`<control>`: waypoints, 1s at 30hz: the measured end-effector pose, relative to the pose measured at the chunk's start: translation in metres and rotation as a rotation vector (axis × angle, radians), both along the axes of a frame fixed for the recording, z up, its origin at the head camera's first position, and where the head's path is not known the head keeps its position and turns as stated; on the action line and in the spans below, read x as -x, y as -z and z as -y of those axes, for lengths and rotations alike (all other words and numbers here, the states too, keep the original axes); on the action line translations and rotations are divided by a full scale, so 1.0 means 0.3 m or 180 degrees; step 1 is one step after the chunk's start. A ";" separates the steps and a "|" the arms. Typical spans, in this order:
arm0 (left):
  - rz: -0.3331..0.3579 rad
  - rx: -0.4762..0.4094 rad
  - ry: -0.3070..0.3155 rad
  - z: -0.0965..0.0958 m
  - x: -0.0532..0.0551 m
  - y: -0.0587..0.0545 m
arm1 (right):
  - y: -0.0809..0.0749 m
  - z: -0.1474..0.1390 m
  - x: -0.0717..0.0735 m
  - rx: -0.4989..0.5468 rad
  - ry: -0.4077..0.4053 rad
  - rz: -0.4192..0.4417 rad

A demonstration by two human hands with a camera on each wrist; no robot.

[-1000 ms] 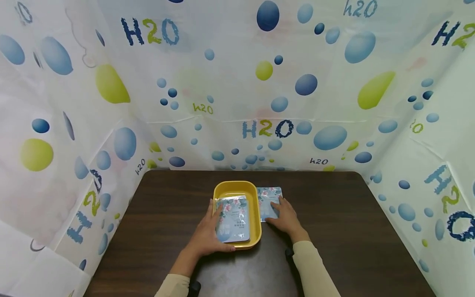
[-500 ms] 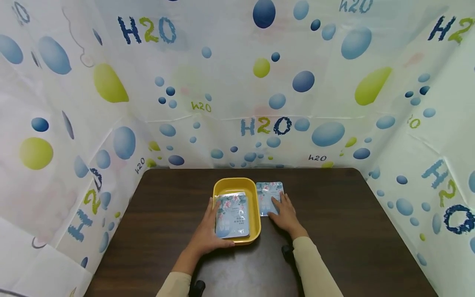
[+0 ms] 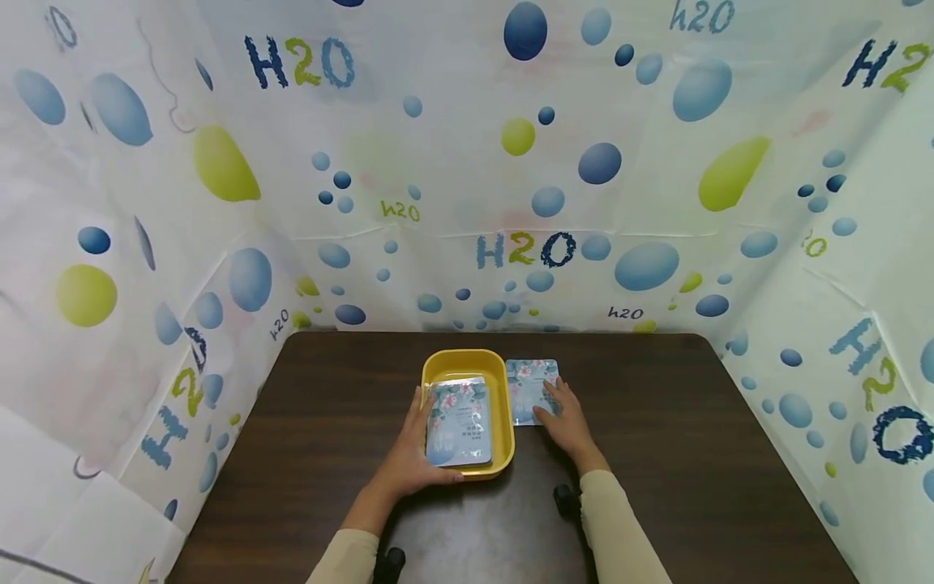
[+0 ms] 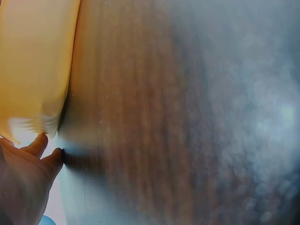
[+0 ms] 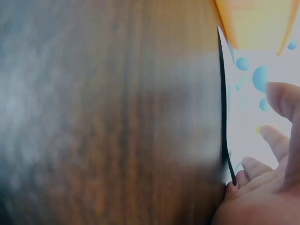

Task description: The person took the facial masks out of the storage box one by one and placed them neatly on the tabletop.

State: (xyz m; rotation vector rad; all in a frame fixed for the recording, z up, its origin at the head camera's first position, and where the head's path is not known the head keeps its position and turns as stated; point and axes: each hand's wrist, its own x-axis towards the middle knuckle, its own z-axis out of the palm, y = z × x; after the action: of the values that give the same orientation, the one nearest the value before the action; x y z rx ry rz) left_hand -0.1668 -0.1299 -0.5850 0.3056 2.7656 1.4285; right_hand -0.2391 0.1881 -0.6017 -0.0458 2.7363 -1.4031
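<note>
In the head view, a shallow yellow tray (image 3: 499, 438) stands on the table, holding a light-blue floral packet (image 3: 458, 434), shiny and flat. My left hand (image 3: 410, 456) rests against the tray's near left corner, fingers stretched along the left side and thumb along the near side. A second, similar packet (image 3: 524, 381) lies flat just right of the tray. On its right part rests my right hand (image 3: 572, 423), with fingertips at the right edge and thumb near the lower edge. The right wrist view shows this packet's thin edge (image 5: 223, 84) beside the fingers.
The dark wooden table (image 3: 664, 438) has its rounded back edge against a white curtain (image 3: 438, 146) printed with blue and green drops. Black wrist straps (image 3: 565, 501) sit at both cuffs.
My right hand has slid slightly right and away over the loose packet, its fingers now nearer the right edge. That packet has shifted slightly away. The left hand stays at the tray.
</note>
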 end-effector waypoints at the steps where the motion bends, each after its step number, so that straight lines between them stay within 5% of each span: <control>1: 0.0009 0.0007 -0.0004 -0.001 0.002 0.000 | -0.005 -0.001 -0.002 0.0107 0.0047 0.0002; 15: 0.0038 -0.0053 0.0011 0.005 0.000 0.012 | -0.110 0.039 -0.022 0.1307 0.0580 -0.0411; 30: 0.0053 -0.0121 0.0029 0.003 0.001 0.009 | -0.322 0.168 -0.031 0.2023 0.0402 -0.0662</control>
State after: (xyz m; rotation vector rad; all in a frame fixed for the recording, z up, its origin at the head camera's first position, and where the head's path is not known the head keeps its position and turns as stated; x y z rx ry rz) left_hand -0.1670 -0.1309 -0.5876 0.3053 2.7232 1.4763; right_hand -0.2297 0.1378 -0.5051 -0.0528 2.3402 -2.3637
